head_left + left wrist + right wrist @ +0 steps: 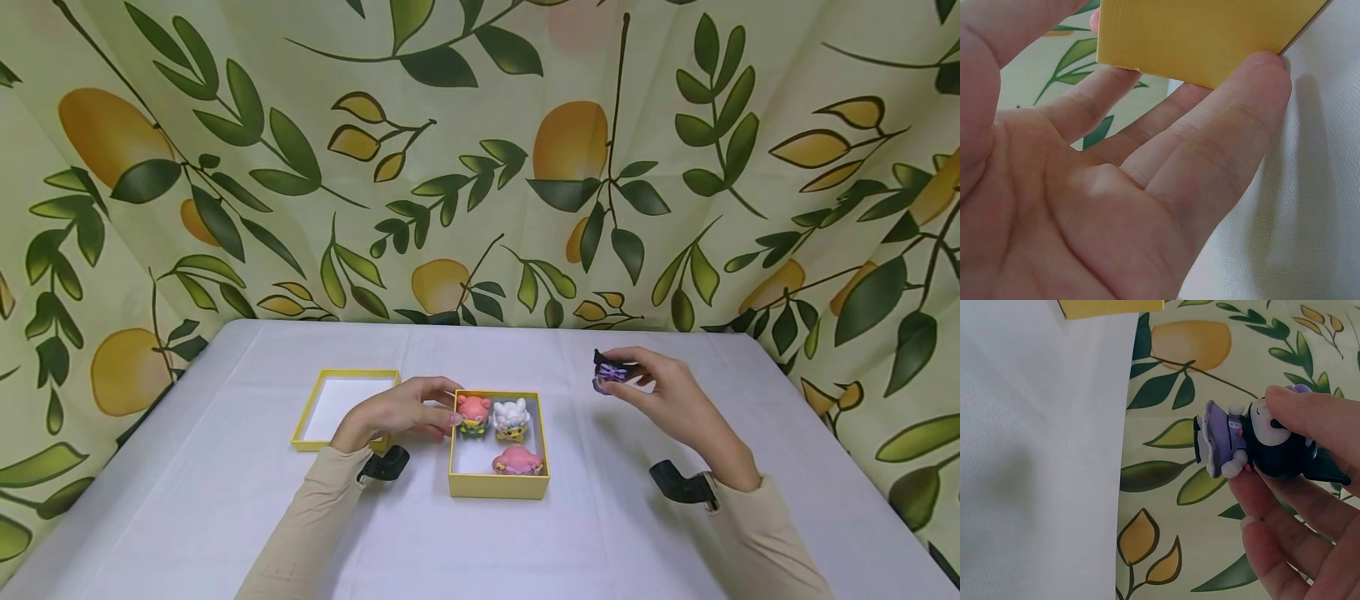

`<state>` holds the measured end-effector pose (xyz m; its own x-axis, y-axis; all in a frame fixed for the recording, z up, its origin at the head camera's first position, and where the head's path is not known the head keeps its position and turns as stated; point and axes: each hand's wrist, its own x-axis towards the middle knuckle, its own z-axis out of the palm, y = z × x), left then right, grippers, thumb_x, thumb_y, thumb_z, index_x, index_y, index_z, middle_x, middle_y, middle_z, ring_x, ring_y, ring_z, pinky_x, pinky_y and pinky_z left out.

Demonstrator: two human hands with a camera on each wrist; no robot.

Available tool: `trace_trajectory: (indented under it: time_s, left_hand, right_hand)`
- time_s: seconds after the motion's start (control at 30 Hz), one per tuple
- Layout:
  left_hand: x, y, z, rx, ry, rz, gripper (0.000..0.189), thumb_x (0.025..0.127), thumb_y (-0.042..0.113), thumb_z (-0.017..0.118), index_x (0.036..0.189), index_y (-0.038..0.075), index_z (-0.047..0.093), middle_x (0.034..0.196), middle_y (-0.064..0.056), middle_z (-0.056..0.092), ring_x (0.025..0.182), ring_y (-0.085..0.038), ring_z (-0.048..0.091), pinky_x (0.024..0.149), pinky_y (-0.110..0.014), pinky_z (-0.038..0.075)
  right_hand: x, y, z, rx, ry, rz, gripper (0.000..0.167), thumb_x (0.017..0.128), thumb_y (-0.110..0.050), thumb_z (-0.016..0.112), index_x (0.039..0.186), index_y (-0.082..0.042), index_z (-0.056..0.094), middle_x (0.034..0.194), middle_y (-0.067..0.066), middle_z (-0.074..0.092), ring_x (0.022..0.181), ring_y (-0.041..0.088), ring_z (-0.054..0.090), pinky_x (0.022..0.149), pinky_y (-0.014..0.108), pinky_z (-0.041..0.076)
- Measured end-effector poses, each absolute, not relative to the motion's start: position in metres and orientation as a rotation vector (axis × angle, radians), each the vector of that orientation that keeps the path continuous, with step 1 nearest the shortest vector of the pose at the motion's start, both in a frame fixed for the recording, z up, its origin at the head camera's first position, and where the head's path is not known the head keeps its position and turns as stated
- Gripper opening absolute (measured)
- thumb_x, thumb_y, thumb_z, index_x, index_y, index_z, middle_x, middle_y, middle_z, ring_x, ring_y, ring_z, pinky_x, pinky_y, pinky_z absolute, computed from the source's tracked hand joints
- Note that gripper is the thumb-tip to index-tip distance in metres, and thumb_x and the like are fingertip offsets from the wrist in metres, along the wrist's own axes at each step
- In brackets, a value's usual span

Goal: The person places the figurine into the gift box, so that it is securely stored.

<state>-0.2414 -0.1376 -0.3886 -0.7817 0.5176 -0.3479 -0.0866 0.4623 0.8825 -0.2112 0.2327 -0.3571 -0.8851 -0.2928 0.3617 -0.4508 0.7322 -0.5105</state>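
Note:
My left hand holds the left wall of a yellow box, its thumb at the rim and its fingers along the outside. In the left wrist view the fingertips touch the box's yellow side. Inside stand a coral-pink figurine and a white figurine with a yellow lower part; a pink figurine lies near the front wall. To the right, above the table, my right hand pinches a figurine with a black hood and purple dress, thumb across its head.
A shallow yellow-edged box lid with a white inside lies left of the box, partly behind my left hand. A white cloth covers the table. Behind it hangs a leaf-and-fruit curtain.

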Motion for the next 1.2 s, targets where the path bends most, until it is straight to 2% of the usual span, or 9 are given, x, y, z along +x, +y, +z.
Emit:
trace_trajectory:
  time_s: [0.43,0.87,1.2]
  left_hand:
    - [-0.242,-0.138,-0.389,0.386,2.102,1.344,0.054,0.093,0.019,0.070,0.139,0.002,0.049,0.132,-0.020,0.055,0.091,-0.021,0.069,0.088,-0.035,0.060]
    - [-0.242,-0.138,-0.389,0.376,2.108,1.332,0.053,0.093,0.020,0.070,0.139,0.004,0.050,0.132,-0.018,0.055,0.091,-0.021,0.069,0.089,-0.035,0.060]
    - [-0.240,-0.138,-0.388,0.365,2.129,1.323,0.053,0.092,0.020,0.070,0.139,0.005,0.050,0.134,-0.018,0.055,0.092,-0.020,0.069,0.089,-0.035,0.060]
  right_hand:
    - [-0.205,0.220,-0.355,0.655,-2.622,0.906,0.038,0.084,-0.011,0.079,0.120,-0.005,0.067,0.106,0.010,0.073,0.088,0.020,0.067,0.075,0.031,0.057]
    - [-0.199,0.210,-0.352,0.754,-2.521,0.882,0.038,0.081,-0.007,0.080,0.117,-0.007,0.068,0.102,0.005,0.075,0.085,0.012,0.065,0.072,0.026,0.055]
    - [-0.195,0.199,-0.353,0.817,-2.516,0.887,0.039,0.080,-0.007,0.081,0.117,-0.007,0.068,0.105,0.004,0.074,0.085,0.013,0.065,0.072,0.025,0.054]
